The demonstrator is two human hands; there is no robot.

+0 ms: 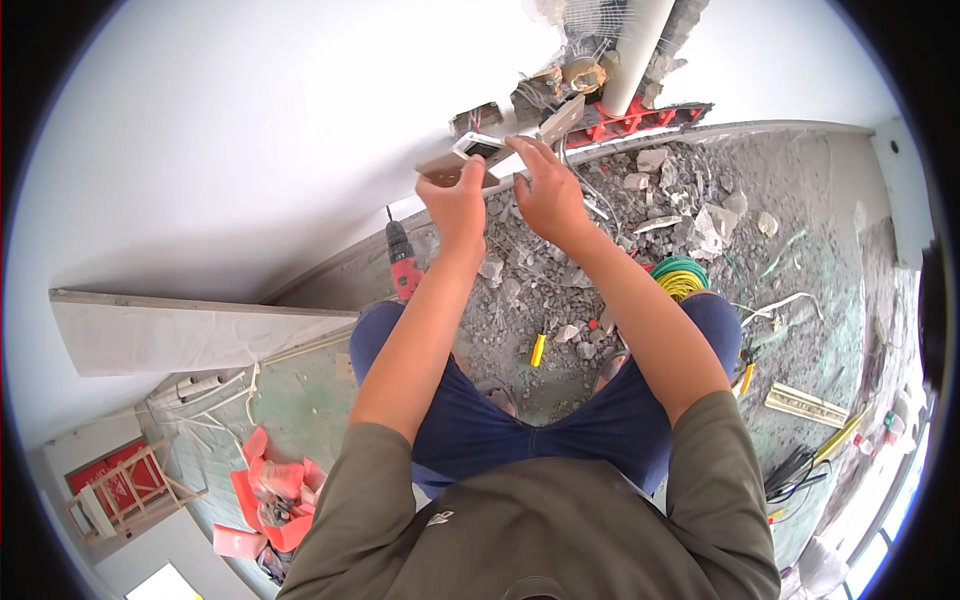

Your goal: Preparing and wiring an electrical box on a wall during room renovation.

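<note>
- Head view: the person is seen from above, crouched over a rubble-strewn floor (560, 300) at the foot of a white wall (250, 150).
- The left hand (455, 200) is raised before the wall, fingers curled closed around one end of a pale, flat switch plate (478, 152).
- The right hand (545, 190) is held just beside the left, its fingers bent onto the other end of the same plate; the grip is partly hidden behind the knuckles, so it appears to be a pinch.
- The plate is held between both hands, close to a rough opening in the wall (478, 118), apart from it.
- Further broken openings with exposed wiring are noted at the wall's base, beside a white pipe (635, 50) rising from a red bracket (630, 122).
- A red cordless drill (402, 262) lies on the floor against the wall's foot, near the left forearm.
- A coil of green and yellow cable (678, 275) lies by the right knee.
- A yellow-handled tool (538, 350) lies on the floor between the knees.
- A pile of red packaging (270, 495) is recorded near the picture's lower left edge.
</note>
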